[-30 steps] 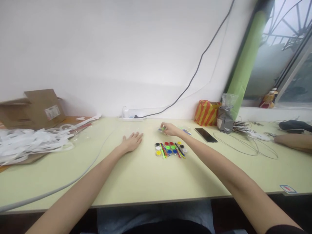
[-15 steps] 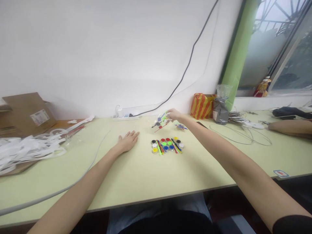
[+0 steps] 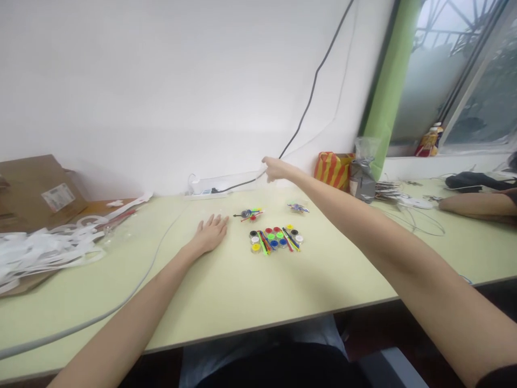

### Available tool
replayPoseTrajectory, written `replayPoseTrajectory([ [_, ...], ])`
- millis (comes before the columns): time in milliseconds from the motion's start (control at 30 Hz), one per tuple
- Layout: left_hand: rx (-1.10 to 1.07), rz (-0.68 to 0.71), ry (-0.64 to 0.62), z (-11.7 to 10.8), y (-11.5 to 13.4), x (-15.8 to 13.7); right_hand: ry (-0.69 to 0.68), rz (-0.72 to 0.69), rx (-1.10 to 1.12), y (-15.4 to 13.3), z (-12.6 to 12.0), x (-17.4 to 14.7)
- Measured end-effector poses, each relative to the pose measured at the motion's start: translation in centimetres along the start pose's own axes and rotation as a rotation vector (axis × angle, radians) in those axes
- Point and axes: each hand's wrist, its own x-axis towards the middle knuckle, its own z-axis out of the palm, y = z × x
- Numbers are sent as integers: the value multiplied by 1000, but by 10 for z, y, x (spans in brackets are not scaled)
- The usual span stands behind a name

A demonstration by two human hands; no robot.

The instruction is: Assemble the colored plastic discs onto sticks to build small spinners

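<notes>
My left hand (image 3: 210, 233) lies palm down on the table, fingers spread, holding nothing. Above the table near the wall, my right hand (image 3: 276, 168) is closed in a pinch; a faint clear film at its fingertips looks like a plastic bag. Below it lies a cluster of coloured sticks and discs (image 3: 251, 214); I cannot tell if film still surrounds it. Another small bundle (image 3: 298, 208) lies to its right. Closer to me, several round coloured discs (image 3: 279, 235) in red, green, blue, yellow, black and white sit in rows, with thin coloured sticks (image 3: 264, 242) between them.
White strips (image 3: 44, 245) and a cardboard box (image 3: 40, 186) occupy the left. A grey cable (image 3: 121, 304) crosses the table. A power strip (image 3: 205, 194) lies by the wall. At right stand a striped bag (image 3: 332, 171) and a grey bag (image 3: 362, 180); another person's arm (image 3: 476, 206) rests beyond.
My right hand has risen and moved slightly left. The coloured cluster that hung under it now lies on the table, further left. My left hand stays flat in place.
</notes>
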Motion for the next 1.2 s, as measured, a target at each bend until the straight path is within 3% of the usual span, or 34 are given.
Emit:
replayPoseTrajectory([
  [100,-41,61,178,-8,14,-3,184,-79,-62,-10,-10,-13],
  [200,-386,156,295,-28,38,-9,337,-255,-57,-34,-5,-38],
  [333,-1326,342,72,-62,69,-26,295,-654,-58,-69,22,-71],
  [367,-1494,376,29,-68,74,-30,248,-714,-46,-76,30,-77],
  [467,-1752,347,109,-78,80,-37,120,-789,16,-86,49,-84],
  [600,-1811,181,254,-74,65,-33,89,-748,131,-84,58,-86],
  [667,-1826,176,278,-72,54,-30,115,-676,182,-77,59,-91],
  [767,-1751,254,244,-75,48,-31,142,-413,450,-60,64,-105],
  [867,-1589,320,134,-81,57,-38,-82,-171,926,-45,70,-116],
  [933,-1534,368,22,-82,68,-43,-223,-158,1135,-38,72,-119],
  [1033,-1513,403,-68,-79,82,-44,-216,-209,1198,-33,69,-116],
  [1200,-1325,208,106,-73,76,-42,-64,-209,1055,-29,63,-118],
])
